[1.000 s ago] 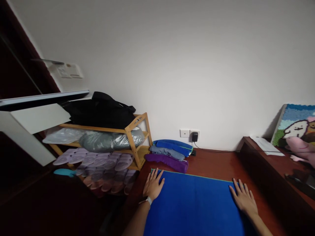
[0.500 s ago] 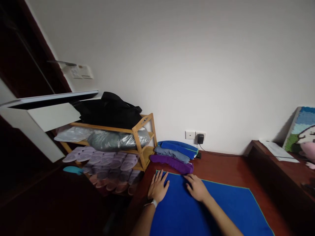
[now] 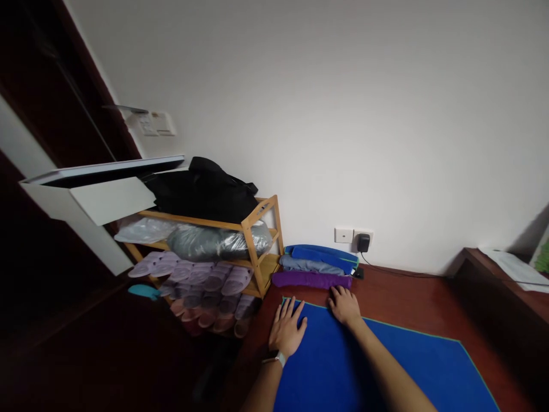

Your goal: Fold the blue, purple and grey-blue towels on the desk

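A blue cloth (image 3: pixel 386 366) with a green edge lies spread on the red-brown wooden surface. My left hand (image 3: pixel 288 329) rests flat on its far left corner, fingers spread, a pale band on the wrist. My right hand (image 3: pixel 343 304) reaches across to the cloth's far edge, fingers curled down where the cloth meets a rolled purple towel (image 3: pixel 311 280). I cannot make out whether it grips anything. Behind the purple roll lie a grey folded towel (image 3: pixel 309 265) and a blue one (image 3: pixel 321 254).
A wooden rack (image 3: pixel 253 240) at the left carries a black bag (image 3: pixel 206 191), plastic-wrapped bundles and rows of lilac slippers (image 3: pixel 201 280). A wall socket with a black charger (image 3: pixel 363 242) sits behind the towels. A dark low cabinet (image 3: pixel 501 286) stands at the right.
My right hand has swept from the cloth's far right corner leftward to the far edge by the purple towel. The view has turned left. My left hand stays on the corner.
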A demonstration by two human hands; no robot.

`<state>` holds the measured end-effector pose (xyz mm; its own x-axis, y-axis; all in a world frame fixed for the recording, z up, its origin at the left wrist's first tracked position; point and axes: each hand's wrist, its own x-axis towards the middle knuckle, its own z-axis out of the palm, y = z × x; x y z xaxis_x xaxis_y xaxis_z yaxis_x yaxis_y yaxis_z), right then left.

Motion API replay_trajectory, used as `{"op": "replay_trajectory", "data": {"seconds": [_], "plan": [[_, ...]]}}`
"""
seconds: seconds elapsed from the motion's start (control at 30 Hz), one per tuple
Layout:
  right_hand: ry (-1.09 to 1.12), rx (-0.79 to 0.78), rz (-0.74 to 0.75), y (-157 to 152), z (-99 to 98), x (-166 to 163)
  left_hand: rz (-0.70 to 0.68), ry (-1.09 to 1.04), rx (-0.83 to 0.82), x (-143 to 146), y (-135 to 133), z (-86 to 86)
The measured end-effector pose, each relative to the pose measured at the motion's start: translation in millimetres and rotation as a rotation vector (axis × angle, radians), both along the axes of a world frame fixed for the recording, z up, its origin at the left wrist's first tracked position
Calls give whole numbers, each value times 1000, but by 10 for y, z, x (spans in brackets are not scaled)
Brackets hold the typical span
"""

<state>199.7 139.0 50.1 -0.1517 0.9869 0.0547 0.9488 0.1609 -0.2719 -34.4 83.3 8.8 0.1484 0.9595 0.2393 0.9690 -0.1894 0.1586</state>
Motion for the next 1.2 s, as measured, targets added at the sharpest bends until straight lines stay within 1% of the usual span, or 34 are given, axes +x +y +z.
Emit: {"op": "replay_trajectory", "data": {"seconds": [0.1,0.2,0.27,0.3,0.33,0.4,0.47,0.6,0.67,0.7,0.73,0.8,1.0,1.2], "plan": [[8,51,49,-256,-3,-252,2,-3,-7,14,-10,22],[65,31,151,-541,-104,-527,3,-1,-17,25,-10,35],[94,-22,164,-689,-194,-567,9,1,-18,27,-1,35],[94,-41,147,-749,-236,-509,11,1,-17,27,5,32],[86,-49,122,-804,-277,-391,13,1,-15,25,14,29],[54,-45,48,-912,-357,25,11,0,-12,20,35,20],[0,-43,-74,-1035,-448,636,8,2,-10,16,55,12],[-183,-80,-359,-1283,-633,2016,7,4,-4,19,86,5],[-242,-101,-466,-1365,-698,2531,9,3,-5,24,100,4],[-253,-112,-499,-1390,-721,2705,12,3,-9,25,107,2],[-255,-120,-522,-1404,-737,2822,14,7,-14,27,116,-1],[-249,-124,-548,-1409,-752,2911,18,19,-19,29,134,-7],[-224,-120,-582,-1374,-693,2806,19,54,-25,34,159,-18],[-210,-112,-578,-1380,-699,2812,15,68,-71,42,121,37]]}}
